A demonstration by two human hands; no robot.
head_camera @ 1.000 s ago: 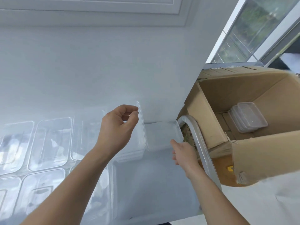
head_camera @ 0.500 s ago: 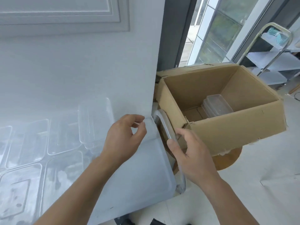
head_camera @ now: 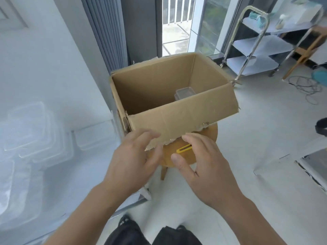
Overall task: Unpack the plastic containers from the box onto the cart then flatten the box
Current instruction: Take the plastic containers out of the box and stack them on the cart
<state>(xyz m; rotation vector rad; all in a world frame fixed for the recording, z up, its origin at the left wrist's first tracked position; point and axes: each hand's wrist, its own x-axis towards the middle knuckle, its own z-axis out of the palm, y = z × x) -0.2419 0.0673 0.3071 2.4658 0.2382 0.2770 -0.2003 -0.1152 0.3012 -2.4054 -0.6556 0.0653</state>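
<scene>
An open brown cardboard box (head_camera: 177, 119) stands on a round wooden stool (head_camera: 208, 137). A small stack of clear plastic containers (head_camera: 184, 92) lies at the bottom of the box, partly hidden by its near wall. My left hand (head_camera: 134, 161) and my right hand (head_camera: 200, 163) hover just below the box's near lower edge, fingers relaxed, holding nothing. On the white cart top (head_camera: 92, 161) at the left lie several clear plastic containers (head_camera: 30, 128), some stacked.
A yellow object (head_camera: 184, 149) lies on the stool between my hands. A metal shelf trolley (head_camera: 256, 50) stands at the back right, with cables (head_camera: 307, 87) on the floor near it. Grey curtains and a glass door are behind the box.
My view has swung right from the cart to the box. My left hand left the containers on the cart; my right hand let go of the cart handle. Both now sit before the box.
</scene>
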